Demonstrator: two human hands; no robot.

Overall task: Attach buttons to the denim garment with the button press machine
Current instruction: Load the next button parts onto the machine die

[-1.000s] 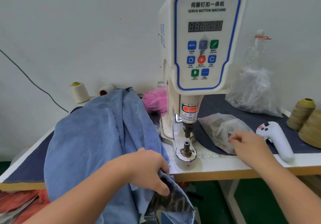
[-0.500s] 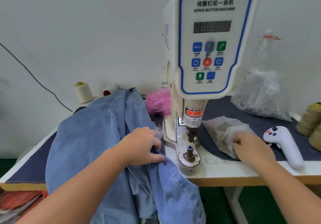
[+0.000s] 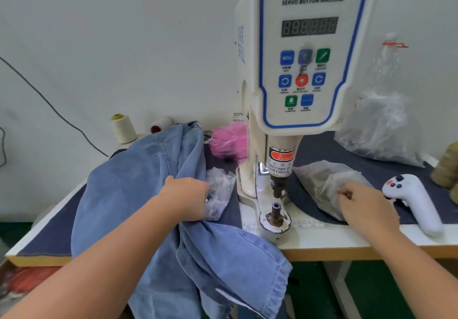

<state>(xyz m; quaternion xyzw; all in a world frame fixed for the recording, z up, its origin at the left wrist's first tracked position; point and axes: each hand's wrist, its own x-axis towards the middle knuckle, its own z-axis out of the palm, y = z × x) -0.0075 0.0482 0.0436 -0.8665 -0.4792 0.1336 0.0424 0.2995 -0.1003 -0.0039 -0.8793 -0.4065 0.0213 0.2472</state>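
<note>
Head view: white handheld controller [image 3: 416, 199] beside thread cones [image 3: 446, 167].

Worktable [image 3: 322, 242] with denim garment [image 3: 138, 185], button machine [image 3: 250, 170], plastic bags [image 3: 322, 185].

Faded light-blue denim garment [image 3: 138, 194], cream-white button press machine with blue-outlined panel [image 3: 309, 53], red round button [image 3: 301, 80], green square button [image 3: 323, 55], crumpled pink plastic bag [image 3: 229, 141], dark navy table mat [image 3: 322, 145], cream thread cone with yellow top [image 3: 123, 128], white handheld controller with red and dark buttons [image 3: 416, 201]
</note>
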